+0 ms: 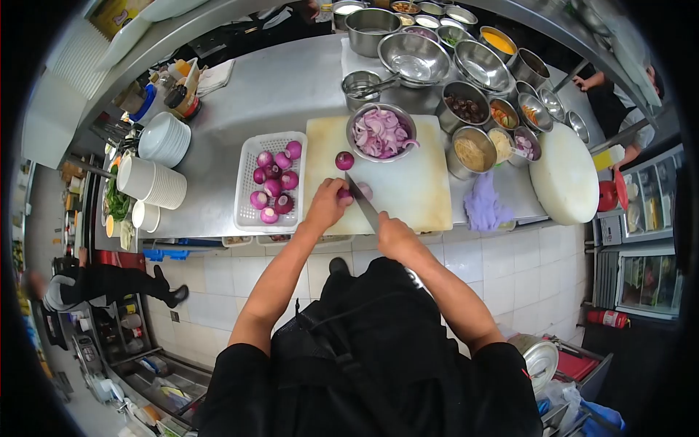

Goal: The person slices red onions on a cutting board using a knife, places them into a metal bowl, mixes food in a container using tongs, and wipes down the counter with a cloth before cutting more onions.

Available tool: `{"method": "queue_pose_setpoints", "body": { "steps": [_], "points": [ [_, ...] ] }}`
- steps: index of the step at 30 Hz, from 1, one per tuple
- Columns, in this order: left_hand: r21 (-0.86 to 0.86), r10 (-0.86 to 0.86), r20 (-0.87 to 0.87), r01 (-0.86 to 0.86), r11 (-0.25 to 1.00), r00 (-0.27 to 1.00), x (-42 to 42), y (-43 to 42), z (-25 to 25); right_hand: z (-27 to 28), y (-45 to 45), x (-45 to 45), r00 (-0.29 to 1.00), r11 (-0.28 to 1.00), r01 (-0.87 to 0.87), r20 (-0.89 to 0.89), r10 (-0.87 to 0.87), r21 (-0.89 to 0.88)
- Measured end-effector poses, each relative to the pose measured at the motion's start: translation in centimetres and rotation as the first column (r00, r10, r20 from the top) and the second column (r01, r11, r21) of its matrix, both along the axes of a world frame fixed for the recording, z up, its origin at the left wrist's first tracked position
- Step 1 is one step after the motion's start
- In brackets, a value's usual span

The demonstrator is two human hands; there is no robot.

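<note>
My right hand (397, 236) grips the handle of a kitchen knife (363, 205), its blade pointing away from me over the white cutting board (422, 200). To the left of the blade, the fingers of my left hand (325, 206) are closed round a red onion (344, 193), mostly hidden by them. A paler onion piece (363, 191) lies just right of the blade. Beyond the knife tip rests another peeled red onion (344, 161). At the board's far side stands a metal bowl (352, 147) heaped with sliced red onion (381, 132).
A white basket (245, 213) of peeled red onions stands left of the board. Metal bowls (415, 58) and ingredient containers (466, 103) crowd the back right. A purple cloth (486, 204) and round white block (564, 175) lie right. Stacked bowls (164, 138) stand left; people work nearby.
</note>
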State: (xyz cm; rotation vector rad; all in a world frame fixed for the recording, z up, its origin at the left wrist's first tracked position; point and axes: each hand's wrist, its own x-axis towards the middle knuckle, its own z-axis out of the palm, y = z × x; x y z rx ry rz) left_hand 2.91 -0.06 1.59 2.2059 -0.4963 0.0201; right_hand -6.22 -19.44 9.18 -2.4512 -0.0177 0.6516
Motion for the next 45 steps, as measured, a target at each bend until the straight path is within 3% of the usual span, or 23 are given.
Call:
{"method": "queue_pose_setpoints", "body": {
  "steps": [2,7,10,16,19,22,25,28,34,37,43,45],
  "points": [
    [-0.068,-0.024,0.006,0.025,0.997,1.0,0.3,0.4,-0.6,0.1,0.3,-0.3,0.999,1.0,-0.014,0.052,0.014,-0.006],
    [-0.035,-0.011,0.018,0.012,0.999,1.0,0.0,0.3,-1.1,3.5,0.9,-0.8,0.998,1.0,-0.021,0.055,0.02,0.02],
    [-0.051,-0.004,0.05,0.007,0.999,0.999,-0.1,0.3,-1.7,-1.0,1.7,0.3,0.989,0.999,-0.032,0.148,0.028,0.021],
    [-0.068,0.006,0.071,-0.001,0.998,0.997,-0.1,0.4,-1.9,3.6,1.2,-0.1,0.999,0.999,-0.035,0.036,0.035,0.006],
    [-0.073,0.013,0.079,-0.007,0.997,0.997,-0.4,0.4,-2.0,-1.5,1.8,0.9,0.992,0.998,-0.037,0.125,0.032,0.041],
    [-0.077,0.004,0.08,0.002,0.997,0.997,-0.5,0.7,-2.0,1.9,1.5,1.0,0.999,0.999,-0.033,0.03,0.033,0.014],
    [-0.095,0.017,0.086,-0.008,0.995,0.996,-0.4,0.4,-2.0,3.9,1.5,0.2,0.999,1.0,-0.028,0.043,0.027,0.015],
    [-0.076,0.023,0.127,-0.013,0.997,0.992,-0.7,0.5,-2.1,-1.3,2.4,1.2,0.997,0.999,-0.003,0.078,0.0,0.039],
    [-0.107,0.039,0.102,-0.028,0.994,0.994,-0.7,0.5,-2.3,2.9,1.6,0.4,0.999,0.999,-0.037,0.033,0.037,0.007],
    [-0.106,0.028,0.124,-0.015,0.994,0.992,-0.7,0.6,-2.3,-1.8,2.6,1.4,0.996,0.999,-0.025,0.092,0.022,0.028],
    [-0.088,0.032,0.177,-0.016,0.996,0.984,-0.6,0.9,-2.9,2.8,1.9,1.0,0.999,0.999,-0.047,0.022,0.047,0.009],
    [-0.097,0.039,0.17,-0.023,0.995,0.985,-0.8,0.9,-3.2,-1.6,2.7,1.3,0.988,0.998,-0.045,0.148,0.04,0.031]
  ]
}}
